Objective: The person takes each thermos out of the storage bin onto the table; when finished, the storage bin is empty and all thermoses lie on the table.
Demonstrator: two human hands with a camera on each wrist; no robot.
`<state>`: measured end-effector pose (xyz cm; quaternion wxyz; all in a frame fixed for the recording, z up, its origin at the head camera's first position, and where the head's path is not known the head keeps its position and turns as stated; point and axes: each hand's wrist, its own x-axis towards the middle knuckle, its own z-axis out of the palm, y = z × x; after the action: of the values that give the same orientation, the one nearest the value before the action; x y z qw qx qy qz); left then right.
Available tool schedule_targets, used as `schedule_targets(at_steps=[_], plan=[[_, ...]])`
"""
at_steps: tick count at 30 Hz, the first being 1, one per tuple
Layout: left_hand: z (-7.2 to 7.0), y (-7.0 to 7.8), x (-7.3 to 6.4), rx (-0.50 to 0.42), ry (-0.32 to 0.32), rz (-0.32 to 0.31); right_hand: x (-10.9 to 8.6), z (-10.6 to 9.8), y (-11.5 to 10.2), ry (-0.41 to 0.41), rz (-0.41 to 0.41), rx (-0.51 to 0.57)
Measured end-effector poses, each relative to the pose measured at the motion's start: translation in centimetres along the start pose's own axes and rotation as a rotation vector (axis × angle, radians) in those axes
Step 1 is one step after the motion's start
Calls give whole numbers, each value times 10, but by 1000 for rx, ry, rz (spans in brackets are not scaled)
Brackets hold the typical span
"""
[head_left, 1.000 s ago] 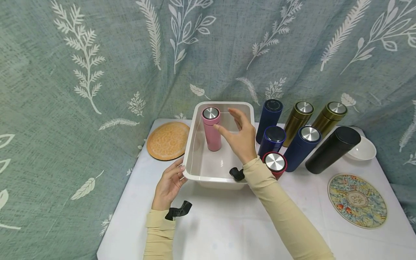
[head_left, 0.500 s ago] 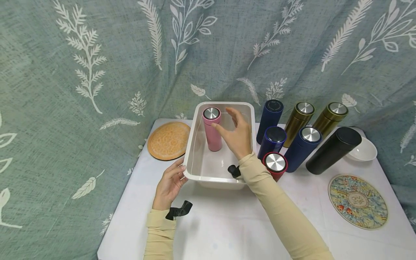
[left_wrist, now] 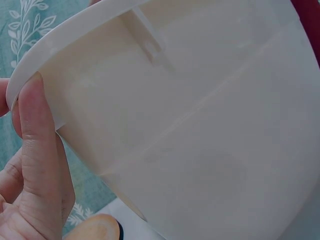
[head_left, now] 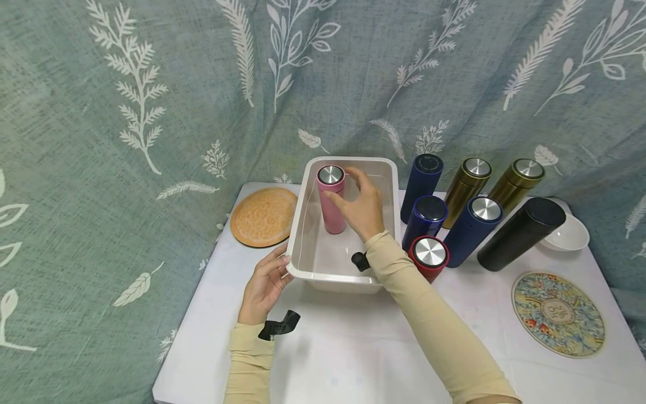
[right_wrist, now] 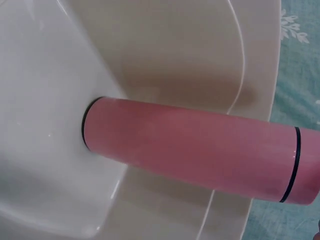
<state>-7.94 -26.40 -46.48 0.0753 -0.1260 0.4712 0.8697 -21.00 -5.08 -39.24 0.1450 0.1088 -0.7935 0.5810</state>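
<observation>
A pink thermos flask (head_left: pixel 331 210) with a silver-topped lid stands upright inside a white plastic tub (head_left: pixel 328 277), towards its far left. My right hand (head_left: pixel 364 209) reaches over the tub with thumb and fingers spread beside the flask's upper part; its thumb overlaps the flask in the head view. In the right wrist view, the flask (right_wrist: pixel 200 147) stands on the tub floor, and only a bit of a finger shows at the lower right edge, apart from it. My left hand (head_left: pixel 264 283) pinches the tub's near left corner, its thumb (left_wrist: pixel 37 130) against the rim.
Right of the tub stand several flasks: dark blue (head_left: pixel 421 188), shiny blue (head_left: pixel 425 221), red (head_left: pixel 429 255), blue with silver lid (head_left: pixel 471 233), gold ones (head_left: pixel 466 188), and black (head_left: pixel 520 235). A white bowl (head_left: pixel 567 233), a patterned round mat (head_left: pixel 557 314) and an orange round board (head_left: pixel 263 217) lie around.
My right hand has moved left, closer to the pink thermos flask, with its thumb now farther across the flask. The left hand keeps its hold on the tub's corner.
</observation>
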Motion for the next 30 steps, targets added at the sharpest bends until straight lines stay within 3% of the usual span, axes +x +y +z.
schedule_targets(at_steps=[13, 30], plan=[[0, 0, 0, 13, 0, 8, 6, 10, 18, -22, 101, 22], [-1, 0, 0, 36, 6, 13, 16, 21, 27, -46, 150, 54]])
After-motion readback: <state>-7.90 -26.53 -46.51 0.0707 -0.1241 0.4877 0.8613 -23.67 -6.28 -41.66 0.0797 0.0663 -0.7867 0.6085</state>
